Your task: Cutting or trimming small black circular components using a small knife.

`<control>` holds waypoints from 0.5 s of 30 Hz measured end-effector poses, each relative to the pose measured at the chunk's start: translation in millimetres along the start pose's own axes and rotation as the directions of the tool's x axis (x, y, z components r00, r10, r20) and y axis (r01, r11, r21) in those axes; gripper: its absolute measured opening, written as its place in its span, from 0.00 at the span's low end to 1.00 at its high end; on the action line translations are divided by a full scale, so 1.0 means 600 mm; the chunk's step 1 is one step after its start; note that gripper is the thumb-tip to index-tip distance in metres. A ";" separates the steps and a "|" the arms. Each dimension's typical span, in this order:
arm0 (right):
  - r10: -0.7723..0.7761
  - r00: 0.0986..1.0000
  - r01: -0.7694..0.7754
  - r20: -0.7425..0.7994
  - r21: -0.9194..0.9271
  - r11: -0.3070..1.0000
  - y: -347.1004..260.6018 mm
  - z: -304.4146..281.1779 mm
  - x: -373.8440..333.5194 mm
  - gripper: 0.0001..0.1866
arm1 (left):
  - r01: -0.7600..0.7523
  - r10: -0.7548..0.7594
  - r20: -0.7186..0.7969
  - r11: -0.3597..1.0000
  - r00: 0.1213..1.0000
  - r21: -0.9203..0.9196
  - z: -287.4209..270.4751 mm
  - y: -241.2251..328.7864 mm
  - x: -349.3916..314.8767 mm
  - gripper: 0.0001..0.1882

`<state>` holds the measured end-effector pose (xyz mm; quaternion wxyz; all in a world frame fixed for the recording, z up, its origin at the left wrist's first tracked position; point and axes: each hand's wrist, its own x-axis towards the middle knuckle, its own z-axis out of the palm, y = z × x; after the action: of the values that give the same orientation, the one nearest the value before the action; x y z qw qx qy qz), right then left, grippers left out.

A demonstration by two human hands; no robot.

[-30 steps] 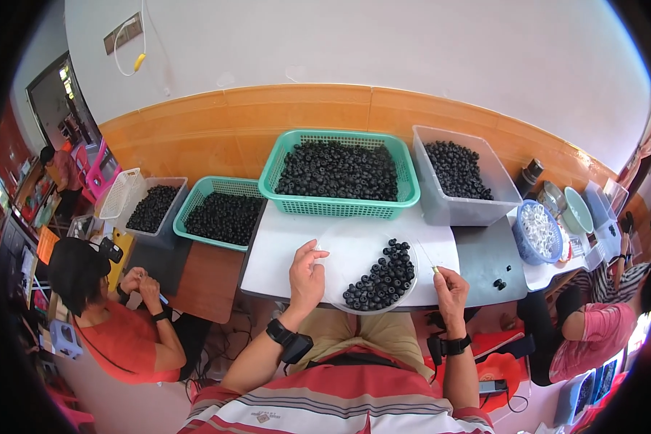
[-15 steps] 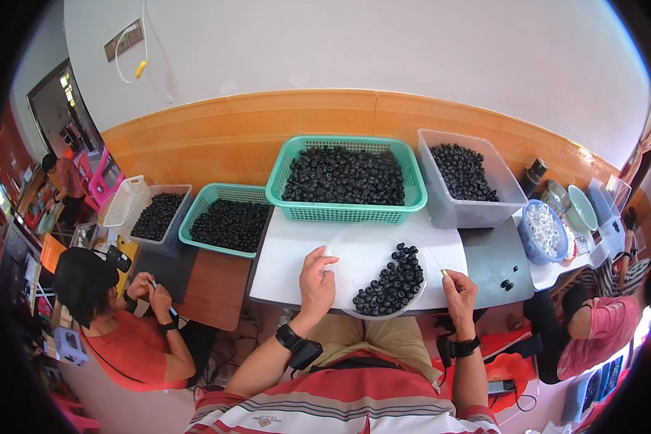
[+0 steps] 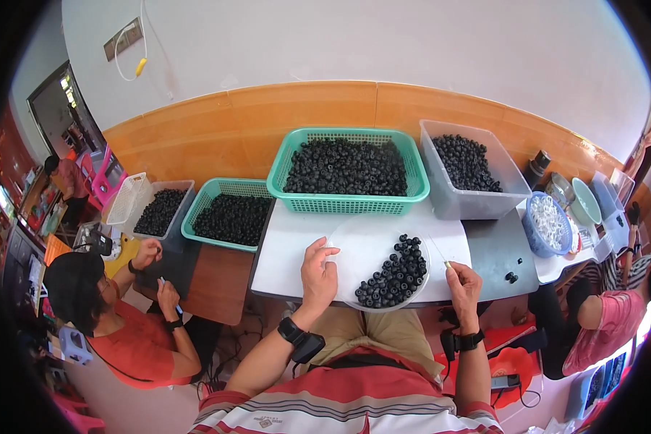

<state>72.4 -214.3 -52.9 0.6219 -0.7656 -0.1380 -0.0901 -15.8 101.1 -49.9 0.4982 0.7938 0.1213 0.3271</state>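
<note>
My left hand [image 3: 318,273] is raised over the left side of a round clear plate [image 3: 345,244], thumb and forefinger apart with nothing visible between them. On the plate's right half lies a heap of small round black pieces with holes [image 3: 392,281], like thick rings. My right hand [image 3: 464,288] is closed on a thin needle-like tool [image 3: 440,249] with a short yellowish handle, just past the plate's right edge. The tool's fine shaft points up and left, toward the plate's rim. A white board [image 3: 289,246] lies under the plate.
Behind the plate stand a green basket [image 3: 347,206] and a translucent bin [image 3: 477,206], both full of black pieces. Leftward are a smaller green basket [image 3: 220,242] and a co-worker [image 3: 152,340]. A blue basket of white pieces [image 3: 548,249] and another person [image 3: 607,325] are on the right.
My left thumb and forefinger have spread wider. My right hand still grips the tool in nearly the same place. The co-worker on the left has moved their hands apart.
</note>
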 end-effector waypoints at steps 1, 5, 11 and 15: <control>0.022 1.000 -0.022 0.002 -0.008 1.000 0.000 0.000 0.000 0.12 | -0.023 0.022 -0.020 1.000 1.000 -0.015 0.001 -0.005 -0.001 0.16; 0.047 0.999 -0.047 0.004 0.028 0.998 0.003 -0.002 -0.004 0.11 | 0.037 -0.037 -0.002 0.999 0.999 -0.038 -0.001 0.010 -0.005 0.16; 0.032 0.999 -0.031 0.013 -0.042 0.999 0.001 -0.004 -0.003 0.12 | -0.210 0.235 -0.058 0.935 0.970 0.286 -0.001 0.027 -0.006 0.12; 0.014 1.000 -0.013 0.013 -0.066 0.998 -0.009 -0.003 0.001 0.12 | -0.363 0.370 0.050 0.866 0.928 0.344 0.004 0.064 -0.009 0.11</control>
<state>71.4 -215.1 -47.5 0.5958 -0.7873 -0.1338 -0.0851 -23.4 78.2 -19.2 0.2780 0.8747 0.0286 0.3960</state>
